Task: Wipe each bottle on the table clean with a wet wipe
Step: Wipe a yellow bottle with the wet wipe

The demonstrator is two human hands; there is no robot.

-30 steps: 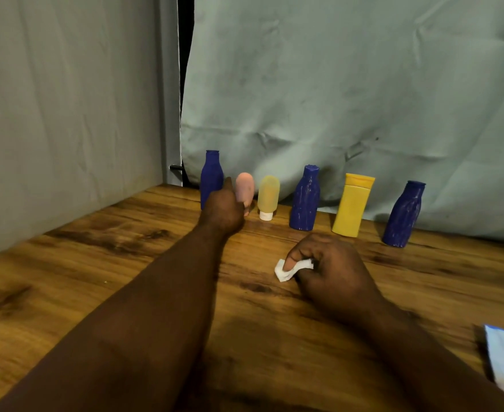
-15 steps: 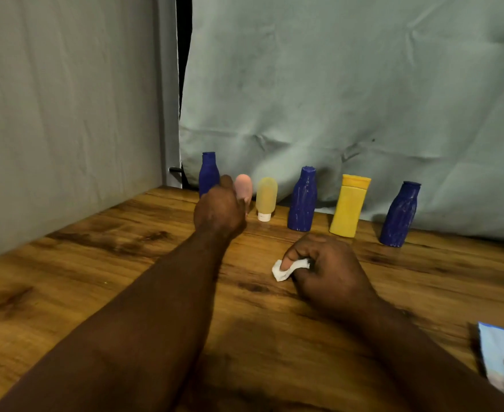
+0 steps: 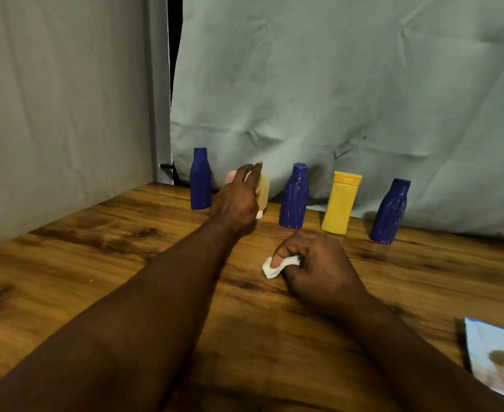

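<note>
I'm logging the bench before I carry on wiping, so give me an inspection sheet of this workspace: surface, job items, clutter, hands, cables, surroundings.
Surface: wooden table, dark grain patches.
Job's things: six bottles in a row at the back: left blue bottle, pink bottle mostly hidden by the left hand, pale bottle, middle blue bottle, yellow bottle, right blue bottle; crumpled white wipe.
Clutter: packet at the near right, cut off by the frame.
Hands: left hand open, reaching at the pale bottle, contact unclear; right hand on the table, gripping the wipe.
Cables: nothing seen.
Surroundings: cloth behind, wall to the left.
</note>
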